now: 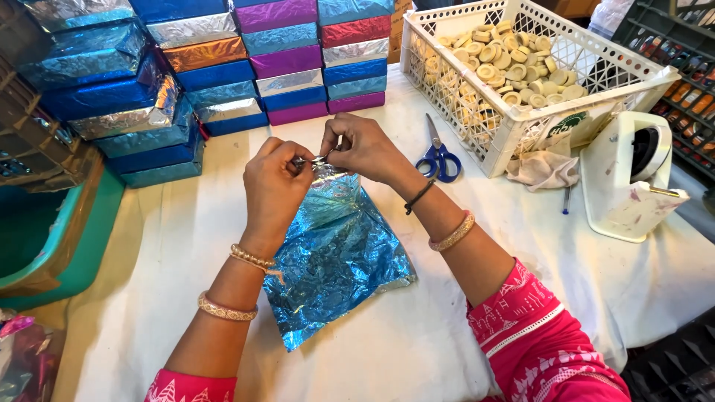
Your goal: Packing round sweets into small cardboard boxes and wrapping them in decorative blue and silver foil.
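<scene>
Head view. The left hand (274, 182) and the right hand (363, 149) meet above the middle of the surface (186, 298), which is covered with a white cloth. Both hands are closed in a pinch on the top edge of a sheet of blue metallic foil (335, 257): the fingertips of each hand press together on a small gathered, silvery fold of that edge, and the two pinches lie just beside one another. The rest of the foil hangs and spreads below the hands, its lower part lying crumpled on the cloth between the two forearms. Both wrists carry bangles, and both sleeves are pink with a white pattern.

Behind the hands, along the far edge, stand stacks of foil-wrapped boxes (246, 67) in blue, silver, purple, red and copper; the stacks run from the far left to the centre. To the right of them a white plastic crate (611, 78) with latticed walls holds many small round cream-coloured pieces (506, 63). A pair of blue-handled scissors (438, 155) lies on the cloth between the right hand and the crate, blades pointing away from the person. A crumpled beige cloth (545, 170) lies against the near wall of the crate, and a white tape dispenser (633, 175) stands just to its right. At the left edge a teal tub (74, 246) sits beside the surface.
</scene>
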